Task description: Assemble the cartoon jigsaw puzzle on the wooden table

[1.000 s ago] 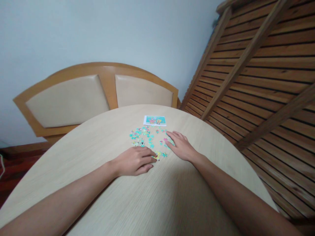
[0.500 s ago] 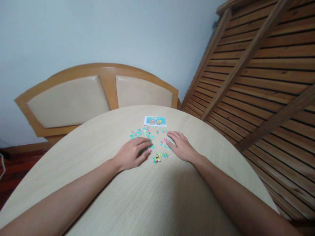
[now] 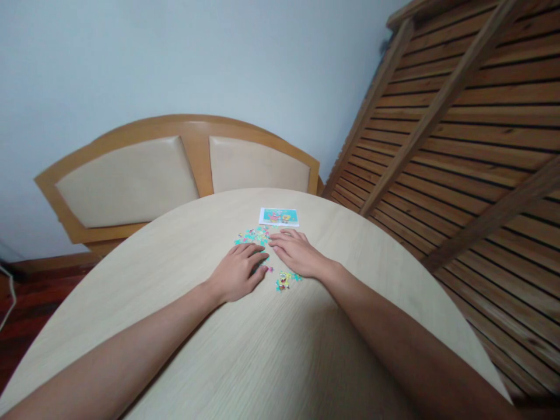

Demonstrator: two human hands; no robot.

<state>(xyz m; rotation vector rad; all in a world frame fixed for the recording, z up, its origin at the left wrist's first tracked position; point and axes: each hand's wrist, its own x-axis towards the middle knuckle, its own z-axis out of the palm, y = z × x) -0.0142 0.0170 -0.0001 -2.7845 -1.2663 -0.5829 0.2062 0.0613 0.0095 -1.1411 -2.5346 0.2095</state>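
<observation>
Several small jigsaw pieces [image 3: 254, 234], mostly turquoise, lie in a loose heap on the table. My left hand [image 3: 240, 270] rests at the near left side of the heap, fingers apart, with some pieces partly under or beside the fingertips. From the right, my right hand [image 3: 297, 252] reaches over the pieces with fingers stretched out, its tips close to the heap; what lies under its palm is hidden. Nearer to me sits a joined cluster of jigsaw pieces [image 3: 284, 281] showing a yellow cartoon figure. Beyond the heap lies a reference picture card [image 3: 280, 217] with pink and yellow figures.
The round wooden table [image 3: 245, 361] fills the foreground. Behind it stands a padded headboard [image 3: 131, 181] against a pale wall [image 3: 210, 64]. A slatted wooden frame [image 3: 459, 146] leans at the right, close to the table's edge.
My right hand has moved left across the loose pieces, close to my left hand, and now covers pieces that were visible between them. My left hand has barely moved.
</observation>
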